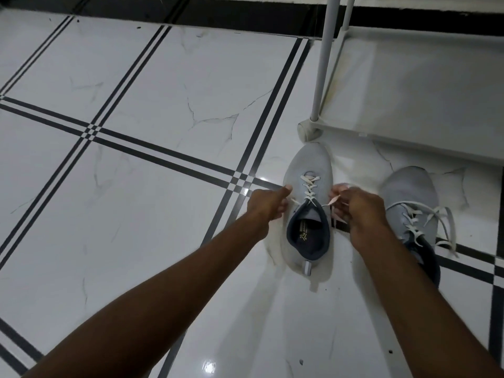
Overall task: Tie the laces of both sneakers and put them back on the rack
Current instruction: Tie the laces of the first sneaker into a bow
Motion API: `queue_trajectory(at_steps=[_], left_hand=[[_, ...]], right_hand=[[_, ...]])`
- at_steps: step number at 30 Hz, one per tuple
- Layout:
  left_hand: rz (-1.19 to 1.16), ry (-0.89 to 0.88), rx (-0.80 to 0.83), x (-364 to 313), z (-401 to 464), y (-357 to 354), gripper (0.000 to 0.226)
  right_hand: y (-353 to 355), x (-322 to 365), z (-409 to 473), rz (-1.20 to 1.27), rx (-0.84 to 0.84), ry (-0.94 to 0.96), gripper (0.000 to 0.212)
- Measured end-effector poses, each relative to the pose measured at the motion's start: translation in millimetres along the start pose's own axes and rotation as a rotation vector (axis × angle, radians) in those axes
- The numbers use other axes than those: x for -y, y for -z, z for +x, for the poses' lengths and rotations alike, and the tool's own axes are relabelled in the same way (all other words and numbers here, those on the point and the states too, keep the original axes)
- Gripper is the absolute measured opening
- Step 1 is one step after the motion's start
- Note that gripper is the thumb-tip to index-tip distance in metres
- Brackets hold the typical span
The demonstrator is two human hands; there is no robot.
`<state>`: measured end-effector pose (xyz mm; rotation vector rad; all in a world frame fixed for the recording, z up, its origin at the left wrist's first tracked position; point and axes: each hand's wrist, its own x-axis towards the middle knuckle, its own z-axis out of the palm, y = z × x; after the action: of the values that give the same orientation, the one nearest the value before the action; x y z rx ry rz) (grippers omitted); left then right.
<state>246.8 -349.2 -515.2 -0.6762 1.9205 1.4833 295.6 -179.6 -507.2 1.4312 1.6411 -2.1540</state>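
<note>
A light grey sneaker (308, 170) with a dark lining stands on the floor, toe pointing away from me, its white laces (309, 186) untied. My left hand (268, 201) is closed on the left lace end beside the shoe. My right hand (360, 208) pinches the right lace end, pulled out to the side. The second grey sneaker (409, 197) stands to the right, partly behind my right forearm; loops of white lace (433, 225) lie across its top and side.
A white shoe rack (409, 77) stands at the upper right, its pole (324, 64) and foot just beyond the toe of the first sneaker. The floor is glossy white tile with dark stripes (152, 151). A dark band runs along the wall base.
</note>
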Motion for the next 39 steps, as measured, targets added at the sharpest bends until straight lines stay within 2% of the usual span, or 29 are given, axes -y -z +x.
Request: queue_trajectory(at_steps=[2, 5, 7, 9, 12, 15, 17, 19, 21, 24, 26, 29, 31, 33, 35, 37, 39], left_hand=[[-0.058, -0.067, -0.006, -10, 2, -8, 0.017], [-0.116, -0.196, 0.103, -28, -3, -11, 0.018], [-0.016, -0.319, 0.222, -41, -10, -11, 0.020], [0.191, -0.429, 0.335, -51, -17, -13, 0.019], [0.365, -0.427, 0.484, -66, -26, -11, 0.021], [0.400, -0.397, 0.534, -76, -30, -1, 0.020], [0.372, -0.402, 0.494, -77, -29, 7, 0.029], [0.348, -0.424, 0.420, -78, -27, 15, 0.036], [0.336, -0.440, 0.407, -80, -25, 22, 0.033], [0.381, -0.464, 0.469, -86, -25, 29, 0.022], [0.580, -0.614, 0.410, -90, -24, 31, 0.015], [0.969, -0.968, 0.171, -90, -21, 25, 0.012], [1.038, -1.078, 0.008, -82, -23, 16, 0.005], [1.005, -1.171, -0.170, -71, -24, 9, 0.011], [0.892, -1.180, -0.252, -63, -23, 6, 0.009], [0.589, -0.980, -0.199, -57, -21, 7, 0.007], [0.216, -0.664, -0.093, -50, -17, 11, 0.012]], right_hand=[[-3, 14, -8, -0.037, 0.046, 0.135, 0.019], [-6, 35, -19, -0.171, 0.121, 0.367, 0.020], [-8, 50, -21, -0.237, 0.161, 0.522, 0.020], [-10, 64, -20, -0.262, 0.222, 0.618, 0.022], [-15, 77, -13, -0.287, 0.326, 0.638, 0.018], [-18, 73, -1, -0.323, 0.444, 0.496, 0.018], [-14, 66, 3, -0.401, 0.447, 0.440, 0.019], [-8, 60, 8, -0.532, 0.387, 0.488, 0.017], [-5, 56, 10, -0.608, 0.408, 0.492, 0.016], [-9, 53, 6, -0.706, 0.504, 0.498, 0.017], [-13, 53, 5, -0.685, 0.555, 0.484, 0.022], [-20, 55, 4, -0.572, 0.643, 0.347, 0.026], [-24, 57, 1, -0.545, 0.706, 0.260, 0.025], [-25, 56, 0, -0.491, 0.720, 0.215, 0.019], [-25, 55, 1, -0.397, 0.608, 0.214, 0.016], [-22, 56, 1, -0.319, 0.416, 0.272, 0.013], [-14, 57, 3, -0.389, 0.142, 0.398, 0.012]])
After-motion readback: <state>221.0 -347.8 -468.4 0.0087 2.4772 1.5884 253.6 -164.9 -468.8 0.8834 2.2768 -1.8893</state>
